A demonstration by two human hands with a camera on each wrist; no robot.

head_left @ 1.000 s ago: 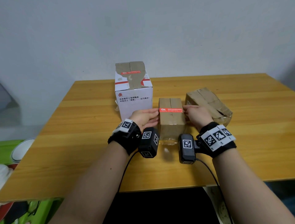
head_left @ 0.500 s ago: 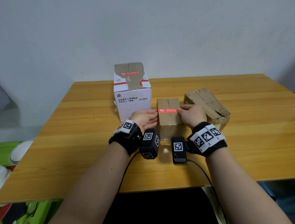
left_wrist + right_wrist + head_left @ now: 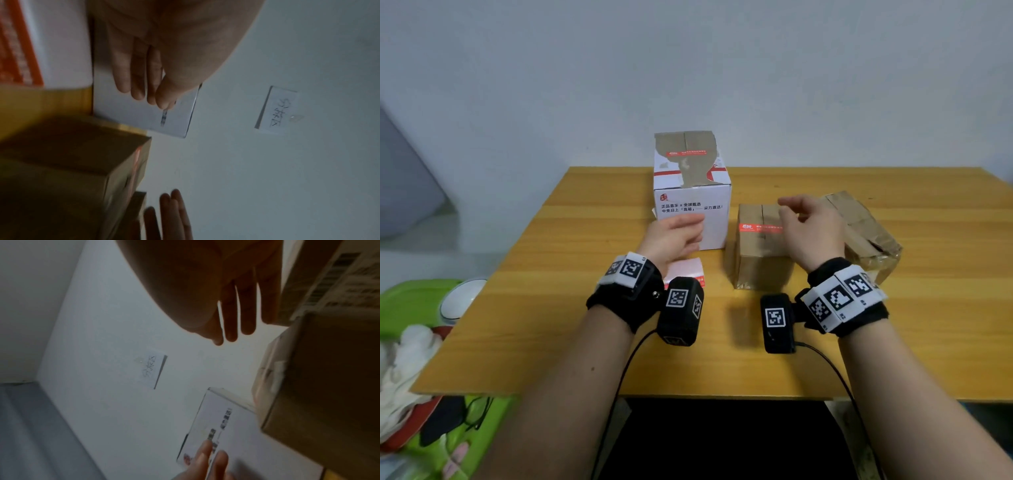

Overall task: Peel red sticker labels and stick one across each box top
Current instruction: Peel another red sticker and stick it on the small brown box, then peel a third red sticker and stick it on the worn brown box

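Three boxes stand on the wooden table. The tall white box carries a red sticker across its top. The middle brown box has a red sticker stuck across its top seam. The right brown box shows no sticker. My left hand hovers in front of the white box with straight fingers and holds nothing. My right hand floats over the middle box, its fingers loose and empty. A white and red sticker sheet lies partly under my left wrist.
The table's left edge borders green items and a white bowl below it. A wall stands right behind the table. A paper note hangs on that wall. Bare tabletop stretches along the front and to the right.
Both hands have let go of the sticker ends on the middle box. My left hand drew left to the white box; my right hand lifted above the box top. The sticker sheet now shows.
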